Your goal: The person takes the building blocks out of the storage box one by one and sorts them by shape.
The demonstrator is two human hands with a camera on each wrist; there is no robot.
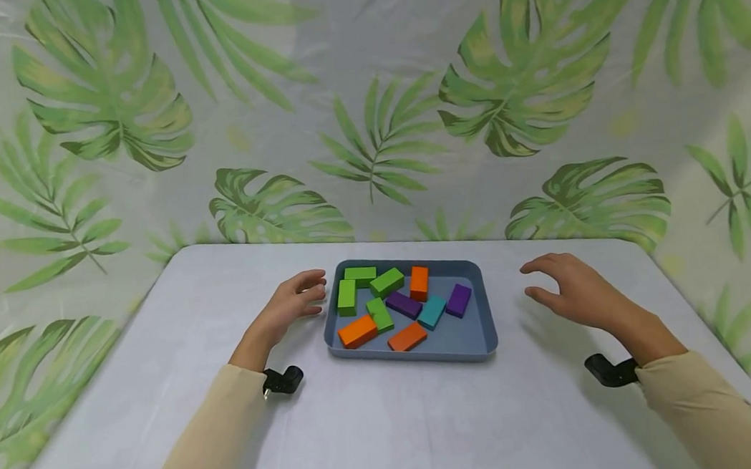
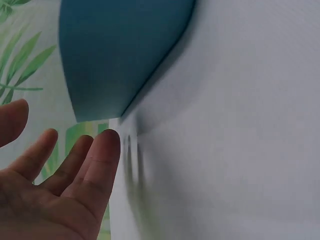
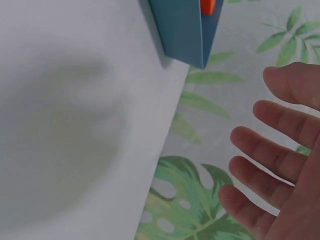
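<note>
A blue-grey tray (image 1: 478, 328) lies on the white table, holding several rectangular blocks. Green blocks (image 1: 346, 297) gather at its left and back, with orange blocks (image 1: 358, 332) along the front and one at the back. Two purple blocks (image 1: 458, 300) and a teal block (image 1: 432, 312) sit toward the middle and right. Just off the tray's left side is my left hand (image 1: 289, 306), fingers loosely bent and holding nothing. My right hand (image 1: 566, 287) hovers farther out on the right, thumb and fingers spread apart. In the left wrist view, fingertips (image 2: 107, 142) are near the tray's corner.
The white table (image 1: 387, 420) reaches back to a leaf-patterned cloth (image 1: 376, 141) that hangs behind and around it. A black wrist camera (image 1: 284, 380) is strapped at the left wrist, and another black camera (image 1: 606, 371) at the right.
</note>
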